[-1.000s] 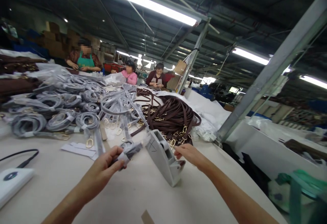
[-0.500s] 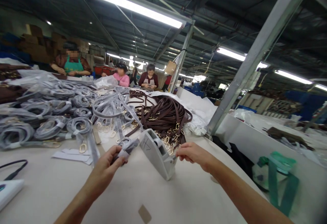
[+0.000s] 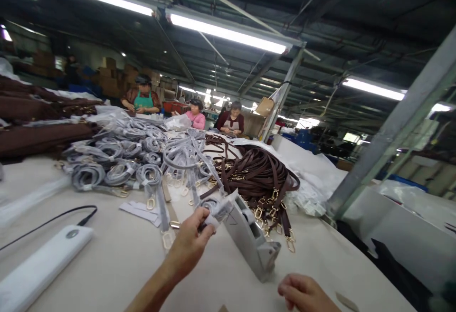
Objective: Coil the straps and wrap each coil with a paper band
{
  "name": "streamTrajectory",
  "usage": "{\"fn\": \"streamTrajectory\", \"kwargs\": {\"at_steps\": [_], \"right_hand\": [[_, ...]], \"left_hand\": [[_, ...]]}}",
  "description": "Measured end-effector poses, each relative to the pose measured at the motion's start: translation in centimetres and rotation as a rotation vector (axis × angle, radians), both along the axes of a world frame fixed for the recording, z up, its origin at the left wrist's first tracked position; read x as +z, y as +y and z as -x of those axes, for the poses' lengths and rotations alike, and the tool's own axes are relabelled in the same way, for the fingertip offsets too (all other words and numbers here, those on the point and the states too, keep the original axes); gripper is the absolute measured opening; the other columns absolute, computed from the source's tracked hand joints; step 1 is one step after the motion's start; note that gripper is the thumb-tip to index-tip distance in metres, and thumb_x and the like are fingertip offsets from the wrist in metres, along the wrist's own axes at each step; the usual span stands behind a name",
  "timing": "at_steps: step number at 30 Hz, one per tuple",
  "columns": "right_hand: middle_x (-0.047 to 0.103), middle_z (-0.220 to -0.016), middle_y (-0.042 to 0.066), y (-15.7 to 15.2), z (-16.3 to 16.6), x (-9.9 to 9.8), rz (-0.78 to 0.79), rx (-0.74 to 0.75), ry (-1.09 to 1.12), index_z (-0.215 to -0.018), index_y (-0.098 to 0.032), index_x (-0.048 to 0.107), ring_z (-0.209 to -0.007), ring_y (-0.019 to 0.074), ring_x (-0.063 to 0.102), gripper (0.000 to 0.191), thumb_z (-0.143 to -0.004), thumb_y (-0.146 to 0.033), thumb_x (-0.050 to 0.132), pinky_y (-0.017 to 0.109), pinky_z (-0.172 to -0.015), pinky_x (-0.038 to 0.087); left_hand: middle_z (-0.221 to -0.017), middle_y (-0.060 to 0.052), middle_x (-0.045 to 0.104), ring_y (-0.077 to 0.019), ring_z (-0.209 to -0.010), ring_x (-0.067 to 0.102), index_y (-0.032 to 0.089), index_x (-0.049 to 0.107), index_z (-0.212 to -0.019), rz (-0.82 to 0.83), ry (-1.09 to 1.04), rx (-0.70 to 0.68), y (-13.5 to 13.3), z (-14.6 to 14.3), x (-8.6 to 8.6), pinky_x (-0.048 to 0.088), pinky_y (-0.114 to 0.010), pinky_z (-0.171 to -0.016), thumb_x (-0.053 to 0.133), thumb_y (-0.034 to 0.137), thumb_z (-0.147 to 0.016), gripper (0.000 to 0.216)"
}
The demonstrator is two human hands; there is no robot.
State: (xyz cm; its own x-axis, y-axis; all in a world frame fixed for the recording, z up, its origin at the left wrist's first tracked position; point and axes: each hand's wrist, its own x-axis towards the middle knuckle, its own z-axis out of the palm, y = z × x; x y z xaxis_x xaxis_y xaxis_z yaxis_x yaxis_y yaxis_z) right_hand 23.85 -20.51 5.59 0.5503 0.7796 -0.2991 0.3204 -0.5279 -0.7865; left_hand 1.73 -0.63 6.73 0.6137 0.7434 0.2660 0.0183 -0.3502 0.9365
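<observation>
My left hand (image 3: 194,243) is closed around a coiled strap (image 3: 213,211) in greyish wrapping, beside a grey tape dispenser (image 3: 249,241). The dispenser stands tilted on the table, its cutting end toward me. My right hand (image 3: 302,293) is low in the view, just right of the dispenser and apart from it. Its fingers are curled together, and whatever they hold, if anything, does not show. Behind the dispenser lies a heap of dark brown straps (image 3: 260,169) with gold clasps. Several wrapped strap coils (image 3: 119,172) are piled to the left.
A white power bank (image 3: 46,267) with a black cable lies at the left. Pale paper strips (image 3: 140,212) rest in front of the coils. Brown material (image 3: 42,136) is stacked at the far left. A metal post (image 3: 388,127) rises at the right. Several co-workers sit across the table.
My right hand has moved away from the dispenser's cutting end, down and toward me. My left hand still grips the coiled strap beside the dispenser. The view has turned left.
</observation>
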Motion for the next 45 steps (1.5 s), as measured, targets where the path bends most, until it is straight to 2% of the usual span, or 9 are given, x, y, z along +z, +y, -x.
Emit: {"fn": "streamTrajectory", "kwargs": {"at_steps": [2, 4, 7, 13, 24, 32, 37, 42, 45], "right_hand": [[0.058, -0.056, 0.0, 0.8, 2.5, 1.7, -0.148, 0.116, 0.033, -0.067, -0.018, 0.065, -0.053, 0.0137, 0.041, 0.033, -0.068, -0.05, 0.059, 0.027, -0.055, 0.029], [0.06, -0.061, 0.001, 2.5, 5.2, 3.7, -0.254, 0.236, 0.003, -0.062, -0.019, 0.064, -0.063, 0.0162, 0.049, 0.03, -0.074, -0.047, 0.061, 0.028, -0.061, 0.035], [0.054, -0.057, -0.002, 5.6, 8.0, 5.3, -0.333, 0.29, -0.087, -0.06, -0.02, 0.062, -0.056, 0.0136, 0.044, 0.028, -0.079, -0.04, 0.058, 0.027, -0.056, 0.032], [0.05, -0.051, -0.003, 8.4, 8.7, 3.1, -0.344, 0.224, -0.172, -0.054, -0.02, 0.057, -0.051, 0.0121, 0.041, 0.029, -0.079, -0.034, 0.054, 0.027, -0.052, 0.028], [0.059, -0.051, 0.0, 9.2, 9.9, 1.8, -0.341, 0.153, -0.176, -0.055, -0.019, 0.058, -0.05, 0.0134, 0.047, 0.03, -0.079, -0.036, 0.053, 0.026, -0.052, 0.031], [0.061, -0.051, 0.0, 8.8, 10.6, 1.0, -0.339, 0.092, -0.175, -0.053, -0.019, 0.058, -0.05, 0.0139, 0.048, 0.036, -0.081, -0.042, 0.055, 0.027, -0.053, 0.031], [0.061, -0.051, 0.001, 8.6, 10.6, 1.0, -0.328, 0.104, -0.027, -0.051, -0.018, 0.063, -0.05, 0.0126, 0.045, 0.035, -0.076, -0.041, 0.06, 0.027, -0.053, 0.031], [0.067, -0.065, 0.001, 7.6, 10.8, 1.3, -0.335, 0.111, 0.225, -0.07, -0.016, 0.072, -0.052, 0.0103, 0.04, 0.021, -0.071, -0.033, 0.061, 0.025, -0.051, 0.028], [0.07, -0.069, 0.0, 7.0, 10.5, 1.4, -0.344, 0.073, 0.329, -0.08, -0.016, 0.072, -0.061, 0.0133, 0.053, 0.02, -0.064, -0.027, 0.067, 0.025, -0.059, 0.036]], "left_hand": [[-0.07, 0.003, 0.053, -0.0169, -0.069, 0.05, 0.021, 0.053, -0.081, -0.036, 0.04, -0.006, -0.5, -0.3, -0.3, 0.037, -0.026, -0.065, 0.049, 0.027, -0.083, 0.007], [-0.074, 0.0, 0.056, -0.019, -0.074, 0.053, 0.021, 0.053, -0.082, -0.093, 0.078, -0.004, -1.3, -0.7, -0.5, 0.038, -0.028, -0.069, 0.048, 0.025, -0.083, 0.007], [-0.085, -0.005, 0.061, -0.0224, -0.083, 0.056, 0.021, 0.054, -0.089, -0.153, 0.088, -0.001, -2.6, -1.1, -0.8, 0.041, -0.032, -0.076, 0.047, 0.021, -0.082, 0.01], [-0.092, -0.009, 0.061, -0.0253, -0.088, 0.056, 0.02, 0.056, -0.091, -0.196, 0.073, 0.011, -3.3, -0.9, -1.7, 0.043, -0.036, -0.08, 0.045, 0.021, -0.086, 0.012], [-0.088, -0.009, 0.057, -0.0249, -0.084, 0.053, 0.02, 0.053, -0.085, -0.246, 0.134, -0.047, -2.7, 0.3, -1.4, 0.041, -0.036, -0.076, 0.042, 0.02, -0.09, 0.013], [-0.092, -0.006, 0.058, -0.0228, -0.088, 0.055, 0.022, 0.049, -0.085, -0.224, 0.111, -0.095, -3.0, 1.2, -1.4, 0.041, -0.033, -0.08, 0.044, 0.024, -0.09, 0.008], [-0.079, -0.003, 0.055, -0.0208, -0.078, 0.053, 0.022, 0.049, -0.077, -0.156, 0.184, -0.106, -2.7, 1.1, -1.0, 0.039, -0.031, -0.072, 0.038, 0.029, -0.092, 0.02], [-0.075, -0.001, 0.054, -0.0199, -0.076, 0.052, 0.022, 0.05, -0.077, -0.168, 0.187, -0.051, -2.4, 0.6, -1.0, 0.037, -0.029, -0.07, 0.038, 0.027, -0.09, 0.018], [-0.075, -0.001, 0.055, -0.0194, -0.074, 0.051, 0.022, 0.05, -0.077, -0.172, 0.199, -0.089, -2.4, 0.7, -0.6, 0.037, -0.029, -0.068, 0.039, 0.026, -0.089, 0.017]]}}
